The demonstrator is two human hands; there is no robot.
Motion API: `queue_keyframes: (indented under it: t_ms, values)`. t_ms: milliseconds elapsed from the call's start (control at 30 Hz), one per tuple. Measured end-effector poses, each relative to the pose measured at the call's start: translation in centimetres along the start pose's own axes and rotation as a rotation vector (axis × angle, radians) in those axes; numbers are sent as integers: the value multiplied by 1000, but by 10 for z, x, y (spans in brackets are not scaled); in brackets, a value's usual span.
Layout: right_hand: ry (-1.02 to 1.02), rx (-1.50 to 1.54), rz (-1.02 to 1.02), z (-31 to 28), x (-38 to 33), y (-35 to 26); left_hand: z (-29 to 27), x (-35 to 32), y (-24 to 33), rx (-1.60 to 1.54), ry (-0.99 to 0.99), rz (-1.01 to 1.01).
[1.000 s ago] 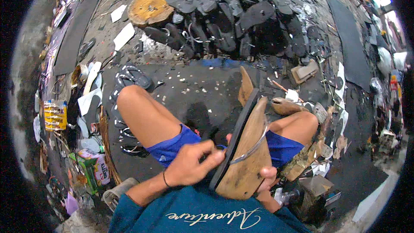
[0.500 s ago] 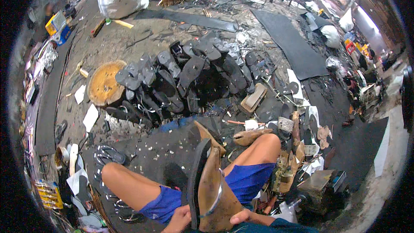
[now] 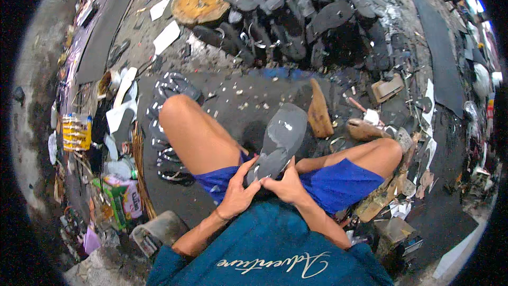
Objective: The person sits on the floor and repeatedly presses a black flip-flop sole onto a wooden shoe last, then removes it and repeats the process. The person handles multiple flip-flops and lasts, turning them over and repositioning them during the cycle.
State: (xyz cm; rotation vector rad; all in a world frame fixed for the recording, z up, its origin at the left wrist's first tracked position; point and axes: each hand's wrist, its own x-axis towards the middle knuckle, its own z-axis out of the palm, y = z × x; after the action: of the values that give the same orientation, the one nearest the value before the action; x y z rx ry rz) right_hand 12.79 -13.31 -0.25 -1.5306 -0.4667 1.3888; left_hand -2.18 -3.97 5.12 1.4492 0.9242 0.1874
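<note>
In front of my lap I hold a dark grey sandal [image 3: 283,132], tilted, with its flat sole facing up and a shiny patch on it. My left hand [image 3: 239,189] grips the near end from the left, thumb on the sole. My right hand [image 3: 287,182] grips the same end from the right. What lies beneath the sandal is hidden. Beyond it on the dark mat are a wooden shoe last [image 3: 318,108] and, by my right knee, a second wooden last [image 3: 366,129].
Beyond the mat lies a large pile of black sandals [image 3: 288,21] beside a round wooden block [image 3: 203,0]. Several strapped sandals [image 3: 172,92] line the mat by my left knee. A yellow container [image 3: 77,132] stands at left; scraps and a boxy block [image 3: 397,230] lie at right.
The sandal has turned from edge-on to sole-up, and the wooden last that showed against it is out of sight. Both hands have closed in on its near end. My view has tipped downward.
</note>
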Motion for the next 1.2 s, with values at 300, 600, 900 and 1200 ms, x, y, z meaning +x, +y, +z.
queue_keyframes:
  t_ms: [300,600,900,1200]
  values:
    - [-23,-84,-121,2,-1,-23,-10,-3,-18,-676,2,-356]
    - [-54,-111,-309,-16,-8,-92,-25,89,28,-1263,-98,100]
    - [96,-57,1,-55,59,-7,-75,125,59,-1414,-112,91]
    - [-86,-877,-881,-61,120,-139,-22,107,10,-1780,-745,-126]
